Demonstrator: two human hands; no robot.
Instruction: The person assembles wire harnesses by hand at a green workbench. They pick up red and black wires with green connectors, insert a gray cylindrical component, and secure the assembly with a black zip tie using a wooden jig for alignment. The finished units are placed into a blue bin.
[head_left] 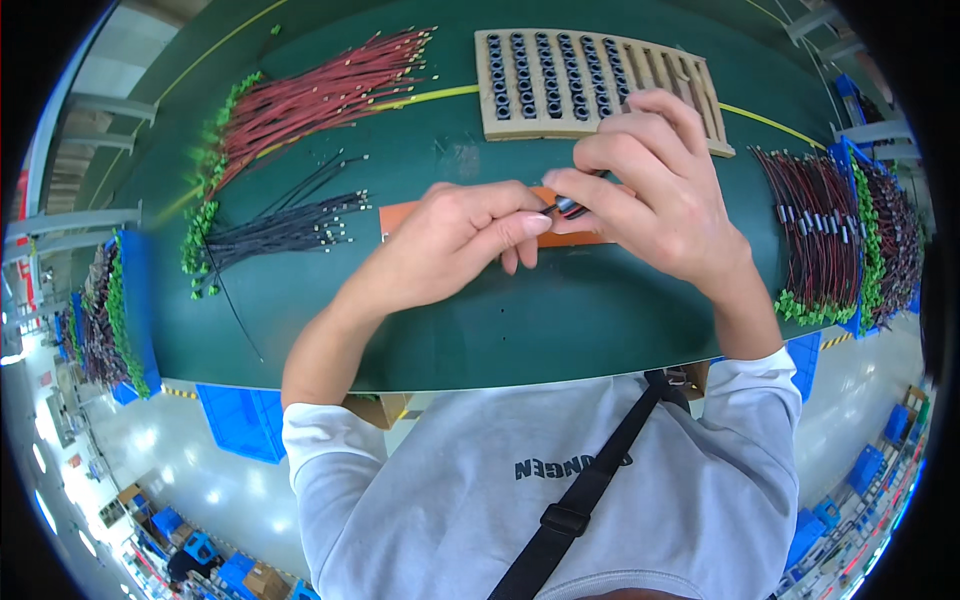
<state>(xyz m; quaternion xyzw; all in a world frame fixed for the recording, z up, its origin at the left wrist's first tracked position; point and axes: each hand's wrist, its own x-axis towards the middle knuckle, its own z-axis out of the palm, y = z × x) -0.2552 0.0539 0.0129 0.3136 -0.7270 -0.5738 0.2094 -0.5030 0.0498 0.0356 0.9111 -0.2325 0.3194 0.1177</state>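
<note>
My left hand and my right hand meet above the middle of the green table. Between their fingertips they pinch a small dark ring-shaped part with thin red and black wires. Both hands hover over an orange flat pad lying on the table. Most of the small part is hidden by my fingers.
A tan tray holding rows of black rings lies at the back. Red wires with green ends and black wires lie at the left. Finished red-black wire bundles lie at the right. Blue bins stand below the table.
</note>
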